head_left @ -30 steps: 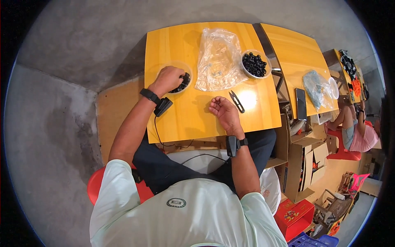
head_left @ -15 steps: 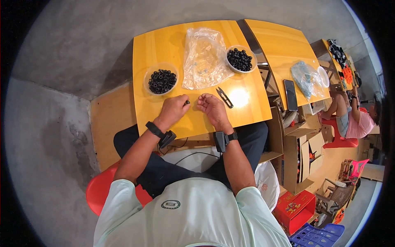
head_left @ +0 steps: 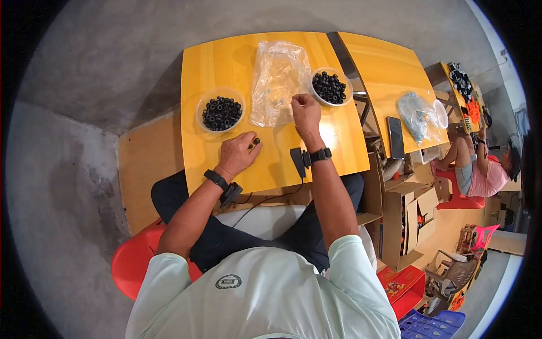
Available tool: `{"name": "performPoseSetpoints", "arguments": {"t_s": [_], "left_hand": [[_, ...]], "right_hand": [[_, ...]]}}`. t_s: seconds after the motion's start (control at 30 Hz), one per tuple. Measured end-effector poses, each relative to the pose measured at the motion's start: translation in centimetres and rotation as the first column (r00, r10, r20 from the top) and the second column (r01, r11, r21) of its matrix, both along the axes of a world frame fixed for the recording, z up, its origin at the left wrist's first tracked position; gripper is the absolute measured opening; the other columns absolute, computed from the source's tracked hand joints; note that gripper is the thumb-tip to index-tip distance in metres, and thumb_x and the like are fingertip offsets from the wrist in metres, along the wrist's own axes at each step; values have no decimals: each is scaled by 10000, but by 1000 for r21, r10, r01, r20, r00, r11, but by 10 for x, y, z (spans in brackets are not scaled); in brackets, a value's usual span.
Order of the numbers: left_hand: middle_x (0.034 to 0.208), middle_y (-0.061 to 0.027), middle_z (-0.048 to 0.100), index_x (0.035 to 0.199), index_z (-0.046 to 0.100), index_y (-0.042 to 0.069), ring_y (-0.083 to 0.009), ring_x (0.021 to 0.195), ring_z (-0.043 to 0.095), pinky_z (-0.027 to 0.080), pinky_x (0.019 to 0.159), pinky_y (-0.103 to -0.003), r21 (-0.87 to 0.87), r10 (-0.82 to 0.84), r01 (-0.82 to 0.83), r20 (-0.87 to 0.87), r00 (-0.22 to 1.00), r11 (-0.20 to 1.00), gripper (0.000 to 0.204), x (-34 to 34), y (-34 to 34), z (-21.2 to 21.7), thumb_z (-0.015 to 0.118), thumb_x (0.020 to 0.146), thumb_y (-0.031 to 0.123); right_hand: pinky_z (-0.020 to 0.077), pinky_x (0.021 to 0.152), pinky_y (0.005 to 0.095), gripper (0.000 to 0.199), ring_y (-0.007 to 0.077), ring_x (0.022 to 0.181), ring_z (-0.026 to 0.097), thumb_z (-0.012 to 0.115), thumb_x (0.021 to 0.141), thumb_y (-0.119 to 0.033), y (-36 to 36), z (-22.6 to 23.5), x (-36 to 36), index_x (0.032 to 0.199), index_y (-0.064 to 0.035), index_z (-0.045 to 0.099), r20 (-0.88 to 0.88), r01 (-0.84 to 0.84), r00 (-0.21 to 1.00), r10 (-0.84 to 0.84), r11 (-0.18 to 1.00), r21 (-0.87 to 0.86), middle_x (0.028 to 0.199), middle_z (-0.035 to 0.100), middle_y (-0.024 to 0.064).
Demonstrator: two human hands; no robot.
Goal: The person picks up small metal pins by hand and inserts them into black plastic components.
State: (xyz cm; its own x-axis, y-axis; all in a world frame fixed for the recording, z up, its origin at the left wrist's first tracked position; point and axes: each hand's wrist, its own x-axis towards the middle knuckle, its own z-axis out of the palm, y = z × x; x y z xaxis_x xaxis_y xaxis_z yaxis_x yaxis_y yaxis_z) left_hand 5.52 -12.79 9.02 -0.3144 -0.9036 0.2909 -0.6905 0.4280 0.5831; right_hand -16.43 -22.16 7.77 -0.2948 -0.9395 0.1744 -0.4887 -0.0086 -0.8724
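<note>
My left hand (head_left: 238, 153) is closed round small black bead-like pieces (head_left: 256, 140) at its fingertips, above the yellow table. In front of it stands a clear bowl (head_left: 200, 121) of black ring-like pieces (head_left: 222, 113) with holes. My right hand (head_left: 306, 114) has its fingers drawn together between the crumpled clear plastic bag (head_left: 264, 85) and a second bowl (head_left: 349, 97). Rounder black pieces (head_left: 329, 87) fill that bowl. Whatever the right fingers pinch, if anything, is hidden. The snips seen earlier are covered by my right hand and wrist.
A second yellow table (head_left: 372, 62) at the right carries a phone (head_left: 396, 138) and a bagged grey-green bundle (head_left: 414, 113). Open cardboard boxes (head_left: 400, 226) stand beside my right leg. Farther right, a person in pink (head_left: 489, 178) sits on a red stool.
My right hand has moved away from the left, forward toward the right bowl, covering the snips. The left hand has shifted slightly nearer me and turned, showing the black pieces.
</note>
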Motion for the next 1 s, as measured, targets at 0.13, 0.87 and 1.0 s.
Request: {"name": "performPoseSetpoints", "arguments": {"t_s": [0.13, 0.87, 1.0], "left_hand": [[837, -133, 674, 971, 632, 38, -323, 748, 659, 525, 638, -399, -20, 17, -18, -29, 999, 1000, 243, 2, 0, 0, 693, 831, 227], [779, -106, 649, 875, 623, 65, -314, 707, 646, 508, 596, -402, -40, 8, -10, -56, 998, 999, 190, 5, -3, -8, 692, 820, 234], [773, -102, 649, 852, 625, 69, -314, 704, 646, 509, 597, -403, -52, 13, -16, -61, 998, 998, 182, 5, -3, -7, 694, 820, 235]], "right_hand": [[533, 743, 415, 182, 335, 802, 672, 654, 794, -117, -18, 9, 2, 954, -62, 720, -188, -76, 980, 65, 996, -48, 925, 698, 166], [451, 556, 227, 184, 89, 654, 572, 667, 894, -125, -26, 7, -2, 1033, -6, 692, 525, -209, 844, 106, 968, 140, 862, 679, 32], [447, 571, 214, 210, 66, 636, 531, 649, 906, -112, -27, 22, 4, 1079, 4, 682, 491, -174, 864, 114, 982, 77, 842, 657, 13]]}}
